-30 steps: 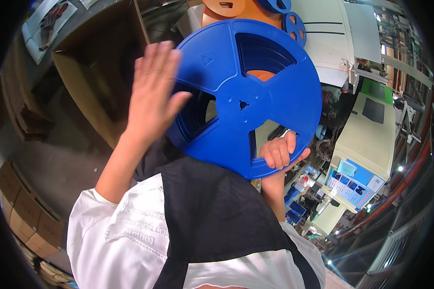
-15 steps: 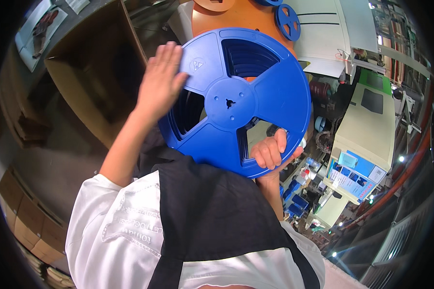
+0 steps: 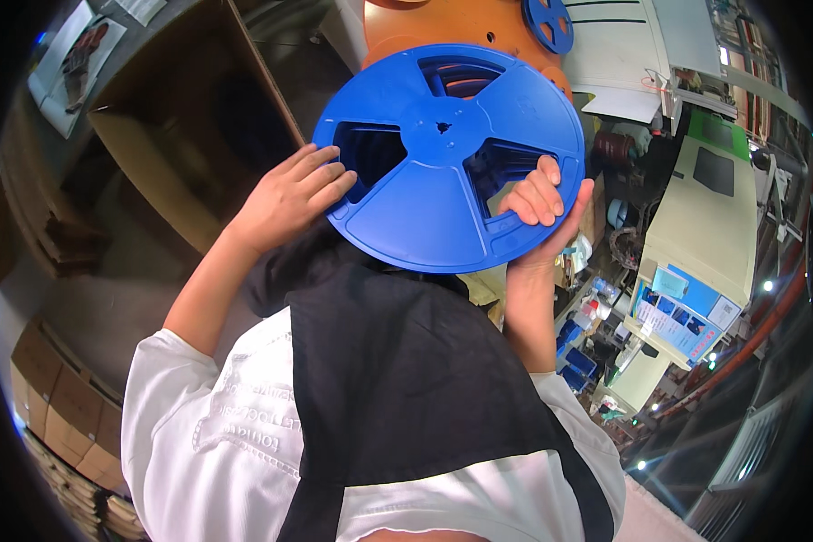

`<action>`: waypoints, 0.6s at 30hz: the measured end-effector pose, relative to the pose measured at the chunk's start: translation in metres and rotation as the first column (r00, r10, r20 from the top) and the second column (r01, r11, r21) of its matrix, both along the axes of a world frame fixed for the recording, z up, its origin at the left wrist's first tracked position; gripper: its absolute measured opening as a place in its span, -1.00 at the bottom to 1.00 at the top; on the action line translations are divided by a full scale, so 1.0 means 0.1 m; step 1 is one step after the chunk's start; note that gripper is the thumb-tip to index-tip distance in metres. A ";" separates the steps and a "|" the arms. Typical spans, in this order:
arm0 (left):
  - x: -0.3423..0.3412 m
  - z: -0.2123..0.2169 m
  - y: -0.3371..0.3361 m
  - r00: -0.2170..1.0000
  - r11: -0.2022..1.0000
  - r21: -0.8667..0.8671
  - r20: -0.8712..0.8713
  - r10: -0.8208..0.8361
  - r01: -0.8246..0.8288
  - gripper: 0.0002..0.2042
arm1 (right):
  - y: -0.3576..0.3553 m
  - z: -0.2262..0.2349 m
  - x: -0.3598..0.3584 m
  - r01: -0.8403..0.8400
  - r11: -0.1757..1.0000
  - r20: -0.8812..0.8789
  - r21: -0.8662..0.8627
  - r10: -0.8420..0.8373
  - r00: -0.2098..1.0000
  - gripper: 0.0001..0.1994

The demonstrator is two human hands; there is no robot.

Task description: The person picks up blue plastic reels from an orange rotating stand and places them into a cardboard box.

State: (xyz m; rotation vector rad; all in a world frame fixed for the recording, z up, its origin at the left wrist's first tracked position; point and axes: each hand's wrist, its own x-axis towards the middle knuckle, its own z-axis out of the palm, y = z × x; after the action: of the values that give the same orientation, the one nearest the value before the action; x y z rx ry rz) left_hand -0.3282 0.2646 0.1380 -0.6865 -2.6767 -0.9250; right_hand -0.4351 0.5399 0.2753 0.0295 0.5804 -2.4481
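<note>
At frame centre, the big blue plastic spoked reel [image 3: 452, 154], now tilted flatter, stays gripped: left hand [image 3: 285, 194] at 9 o'clock, right hand [image 3: 542, 203] hooked through a 4 o'clock opening.

An open cardboard box [image 3: 185, 135] stands left; pale machine cabinets [image 3: 705, 217] fill the right.

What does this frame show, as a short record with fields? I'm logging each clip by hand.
held thing: blue reel, large, flat, three cut-out windows
left hand: fingers laid on the reel's left rim, by a window
right hand: grip on the lower right rim, fingers curled through a window
reel pose: face toward the camera, held up in front of the body
behind it: orange stand bearing a small reel
left side: open box
right side: pale green machine
clothing: white sleeves, black apron
</note>
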 end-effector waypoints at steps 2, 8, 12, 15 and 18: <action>0.03 -0.05 0.03 0.999 0.999 0.039 -0.019 0.034 -0.033 -0.61 | -0.01 -0.01 -0.04 0.010 0.996 0.002 0.092 -0.010 1.000 -0.58; 0.34 -0.04 -0.05 0.909 0.675 0.679 0.415 -0.027 -0.290 -0.65 | -0.02 0.02 -0.09 0.130 0.826 -0.067 0.549 -0.111 0.992 -0.50; 0.47 -0.17 -0.13 0.762 -0.050 0.805 0.537 -0.361 -0.591 -0.77 | 0.18 -0.11 -0.03 0.077 0.794 0.054 0.603 -0.138 0.989 -0.59; 0.58 -0.25 -0.18 0.749 -0.301 0.715 0.460 -0.478 -0.631 -0.77 | 0.24 -0.14 0.06 0.103 0.727 0.076 0.679 -0.209 0.975 -0.65; 0.67 -0.34 -0.17 0.769 -0.380 0.696 0.401 -0.498 -0.609 -0.76 | 0.25 -0.15 0.12 0.153 0.678 0.064 0.719 -0.284 0.957 -0.66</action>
State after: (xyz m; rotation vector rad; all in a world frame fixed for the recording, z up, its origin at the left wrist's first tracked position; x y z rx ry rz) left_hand -0.2616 0.2477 0.1044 0.4908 -0.6386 -3.1214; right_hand -0.4233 0.5647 0.2608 0.6580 1.4862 -2.2449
